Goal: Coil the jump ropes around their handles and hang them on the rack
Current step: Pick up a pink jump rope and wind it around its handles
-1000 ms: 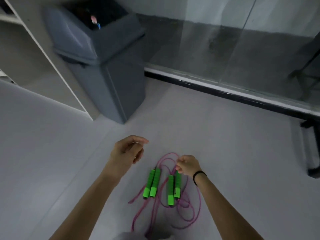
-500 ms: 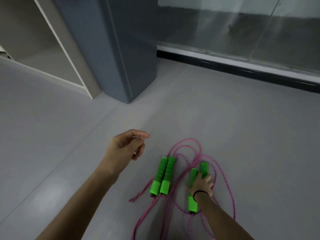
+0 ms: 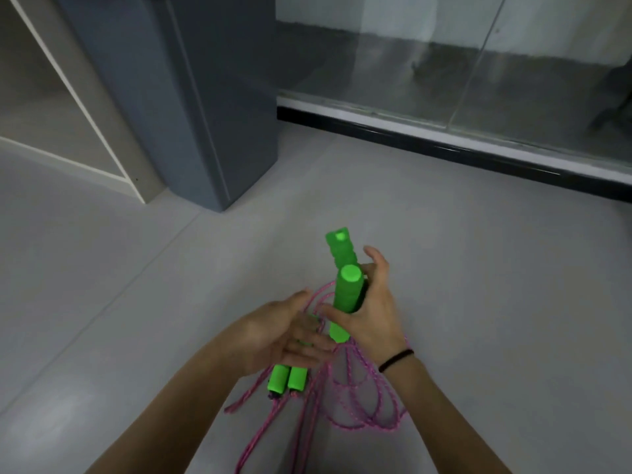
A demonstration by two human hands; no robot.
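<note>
The right hand (image 3: pixel 372 313) grips one pair of green handles (image 3: pixel 346 289) up off the floor (image 3: pixel 136 302), with the thumb across the front and the fingers curled behind, though the forefinger sticks out loose. The two handles sit staggered in that grip, one poking well above the other. The left hand (image 3: pixel 284 333) hovers with fingers fairly straight and spread, right beside the strands of pink rope (image 3: pixel 359 408) and just above the second pair of handles (image 3: pixel 288 378), which lies on the floor. I cannot tell whether it touches a strand. From where I stand the trouble is the rope: both ropes' loops lie heaped together below the hands, so pulling one pair higher could drag the other along or cinch a knot. Winding now might catch a strand that belongs to the other rope. The uneven handles could also slide apart under a loose grip once coils go on. No rack is in sight, only a grey bin (image 3: pixel 205 97) nearby.
</note>
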